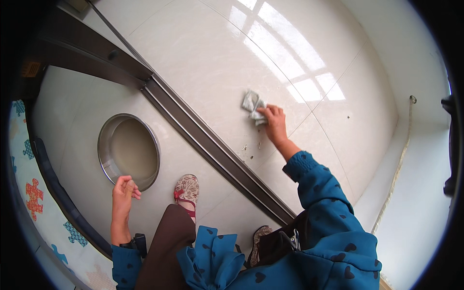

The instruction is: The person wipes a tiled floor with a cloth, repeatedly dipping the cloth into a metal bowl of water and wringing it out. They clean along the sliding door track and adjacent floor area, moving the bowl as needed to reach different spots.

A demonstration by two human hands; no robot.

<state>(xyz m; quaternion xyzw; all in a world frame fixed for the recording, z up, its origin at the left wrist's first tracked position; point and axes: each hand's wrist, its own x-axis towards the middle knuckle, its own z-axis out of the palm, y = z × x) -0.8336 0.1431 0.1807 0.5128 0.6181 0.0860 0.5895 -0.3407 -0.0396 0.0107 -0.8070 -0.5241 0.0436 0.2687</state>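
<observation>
My right hand (276,121) grips a crumpled pale grey cloth (253,105) over the light floor tiles (217,72). Below the cloth, small dark and pale crumbs of debris (245,147) are scattered on the tile. To the left, my left hand (125,190) hangs with loosely bent fingers and nothing in them, at the near rim of a round metal basin (157,156). Whether it touches the rim cannot be told. Cloudy, greyish-beige water (134,148) stands in the basin.
A dark sliding-door track (203,139) with metal rails crosses the floor between basin and cloth. It meets a dark door panel (90,54) at upper left. A bed or mat with a puzzle-print cover (54,217) borders the left. A rope (400,159) hangs along the white wall (424,163).
</observation>
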